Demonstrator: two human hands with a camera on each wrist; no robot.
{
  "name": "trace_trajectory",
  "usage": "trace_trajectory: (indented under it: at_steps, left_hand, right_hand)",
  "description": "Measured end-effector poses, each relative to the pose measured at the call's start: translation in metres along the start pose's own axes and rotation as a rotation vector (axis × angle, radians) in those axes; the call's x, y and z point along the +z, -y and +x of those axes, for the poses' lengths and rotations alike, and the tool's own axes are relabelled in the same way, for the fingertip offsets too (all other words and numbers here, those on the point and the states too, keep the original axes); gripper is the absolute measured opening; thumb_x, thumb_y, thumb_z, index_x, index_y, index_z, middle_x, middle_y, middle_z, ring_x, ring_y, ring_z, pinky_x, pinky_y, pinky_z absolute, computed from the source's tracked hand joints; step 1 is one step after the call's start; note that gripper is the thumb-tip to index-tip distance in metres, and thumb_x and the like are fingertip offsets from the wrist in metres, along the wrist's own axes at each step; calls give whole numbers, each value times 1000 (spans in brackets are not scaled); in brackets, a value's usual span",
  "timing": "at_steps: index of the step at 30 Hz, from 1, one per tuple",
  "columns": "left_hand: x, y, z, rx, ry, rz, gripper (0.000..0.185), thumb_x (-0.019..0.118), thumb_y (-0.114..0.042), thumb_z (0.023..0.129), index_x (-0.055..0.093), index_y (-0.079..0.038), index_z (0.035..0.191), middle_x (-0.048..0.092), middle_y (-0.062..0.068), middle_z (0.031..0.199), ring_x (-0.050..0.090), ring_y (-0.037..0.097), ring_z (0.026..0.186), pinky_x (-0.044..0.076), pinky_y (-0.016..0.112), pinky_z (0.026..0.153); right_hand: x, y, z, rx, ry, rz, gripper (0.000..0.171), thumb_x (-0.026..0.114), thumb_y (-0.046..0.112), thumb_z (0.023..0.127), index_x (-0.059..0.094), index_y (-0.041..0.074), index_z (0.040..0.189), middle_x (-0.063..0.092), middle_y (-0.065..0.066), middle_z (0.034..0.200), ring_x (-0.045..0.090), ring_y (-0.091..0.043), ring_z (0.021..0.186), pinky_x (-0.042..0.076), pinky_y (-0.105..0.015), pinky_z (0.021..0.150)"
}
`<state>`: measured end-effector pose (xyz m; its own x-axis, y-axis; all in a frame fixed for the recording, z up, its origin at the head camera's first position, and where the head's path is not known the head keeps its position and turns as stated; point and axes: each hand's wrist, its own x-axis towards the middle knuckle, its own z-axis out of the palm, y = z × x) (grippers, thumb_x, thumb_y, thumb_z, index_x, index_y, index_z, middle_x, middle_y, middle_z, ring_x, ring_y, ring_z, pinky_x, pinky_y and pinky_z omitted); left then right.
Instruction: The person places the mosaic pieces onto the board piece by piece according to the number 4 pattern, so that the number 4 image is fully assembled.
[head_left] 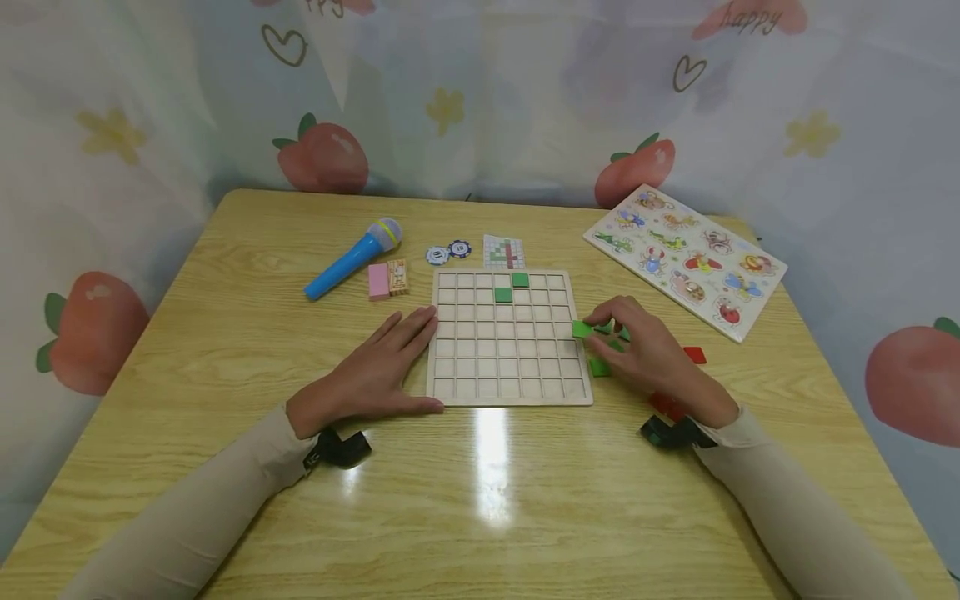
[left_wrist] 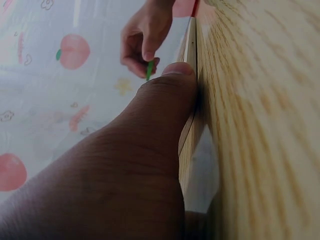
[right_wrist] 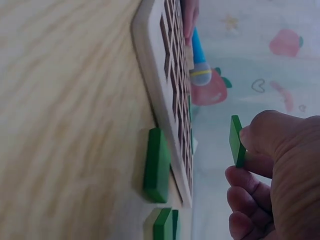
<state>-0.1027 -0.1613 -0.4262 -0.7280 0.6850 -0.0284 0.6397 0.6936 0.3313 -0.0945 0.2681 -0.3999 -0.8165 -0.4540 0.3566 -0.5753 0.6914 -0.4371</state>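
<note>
A wooden grid board [head_left: 487, 350] lies at the middle of the table, with one green tile [head_left: 520, 280] in its top row and another green tile [head_left: 503, 295] in the row below. My left hand [head_left: 382, 367] rests flat at the board's left edge, fingers straight, thumb at the near corner. Beside the right edge, my right hand [head_left: 637, 346] pinches a green tile [right_wrist: 236, 141] between thumb and forefinger, held up above the table. Loose green tiles [right_wrist: 157, 165] lie under and near that hand, partly hidden by it. Red tiles [head_left: 695, 355] lie by the right wrist.
Behind the board lies a small pattern card [head_left: 503, 252] with coloured squares, beside two poker chips [head_left: 448, 252]. A blue toy microphone [head_left: 354, 259], a pink block [head_left: 378, 282] and a small patterned box [head_left: 398, 277] are at left. An insect puzzle board [head_left: 686, 260] lies back right.
</note>
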Motion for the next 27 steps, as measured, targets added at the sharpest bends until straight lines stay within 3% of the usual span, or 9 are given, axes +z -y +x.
trace_trajectory:
  at_steps: [7,18,27]
  left_hand:
    - [0,0,1,-2,1,1,130,68,-83,84,11,-6,172,5,7,183,8,25,170,5,49,140]
    - [4,2,0,8,-10,6,130,65,-86,84,11,-7,172,5,7,183,9,26,170,6,50,140]
    - [3,3,1,-1,-3,13,130,67,-84,84,9,-7,172,4,6,183,7,24,170,4,48,140]
  right_hand:
    - [-1,10,18,0,43,14,25,79,5,95,66,8,116,69,-7,116,58,-23,97,52,-34,78]
    - [11,32,52,31,107,54,25,76,5,96,63,5,118,66,-12,119,59,-30,105,56,-46,86]
    - [26,48,79,-1,144,62,21,73,12,101,63,4,117,66,-13,118,58,-30,109,55,-44,90]
